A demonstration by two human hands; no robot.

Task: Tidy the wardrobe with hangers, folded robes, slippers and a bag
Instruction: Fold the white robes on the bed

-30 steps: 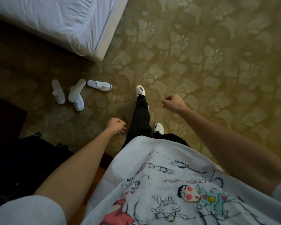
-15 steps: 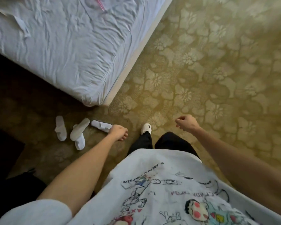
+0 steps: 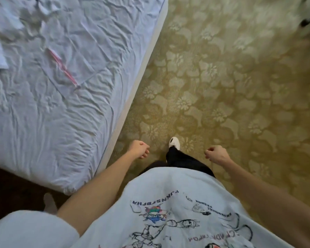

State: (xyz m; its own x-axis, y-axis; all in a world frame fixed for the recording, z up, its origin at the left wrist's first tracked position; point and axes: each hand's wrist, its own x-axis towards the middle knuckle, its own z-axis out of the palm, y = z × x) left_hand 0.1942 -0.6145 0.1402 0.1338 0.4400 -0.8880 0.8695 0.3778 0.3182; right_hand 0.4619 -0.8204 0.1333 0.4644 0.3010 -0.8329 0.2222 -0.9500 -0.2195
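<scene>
The left hand (image 3: 139,149) and right hand (image 3: 215,155) are both curled into loose fists and hold nothing. One white slipper (image 3: 49,203) lies on the dark floor near the bed (image 3: 61,122), far down on the left. A white shoe (image 3: 174,142) steps on the flowery carpet (image 3: 231,95).

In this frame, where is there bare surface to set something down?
Open carpet right of the bed edge and ahead of the shoe. The near bed sheet is bare; its far left corner is crowded with crumpled white items. Both hands are empty.
</scene>
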